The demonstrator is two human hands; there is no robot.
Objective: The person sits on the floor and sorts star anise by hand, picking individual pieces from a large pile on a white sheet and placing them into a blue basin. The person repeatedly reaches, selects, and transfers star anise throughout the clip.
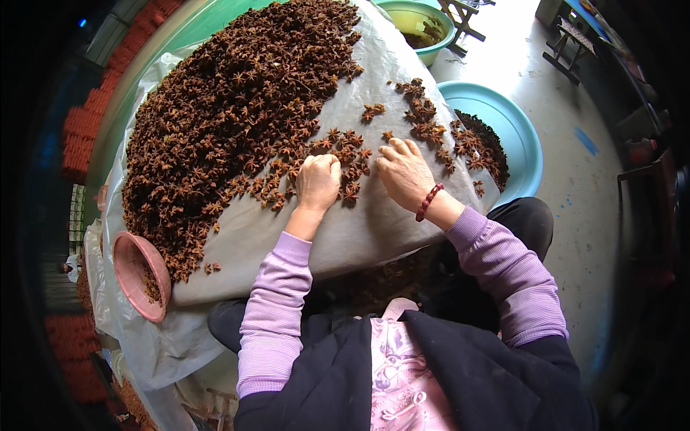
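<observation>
A large heap of dried star anise (pixel 232 108) covers the left and far part of a pale plastic sheet (pixel 253 231). My left hand (pixel 318 183), fingers curled in, rests at the near edge of a small loose group of star anise (pixel 353 167); whether anything is inside it is hidden. To its right my right hand (pixel 404 173), with a red bead bracelet (pixel 429 202) at the wrist, is over the sheet with bent fingers. Its fingertips are close to a single star anise (pixel 387 136), and its grip is unclear. More pieces lie in a strip (pixel 423 116) towards the right edge.
A light blue basin (pixel 523 145) with dark pieces stands at the right, partly under the sheet's edge. A green basin (pixel 439 46) is beyond it. A pink plastic bowl (pixel 126 269) leans at the lower left. Wooden stools (pixel 571 46) stand on the floor at the far right.
</observation>
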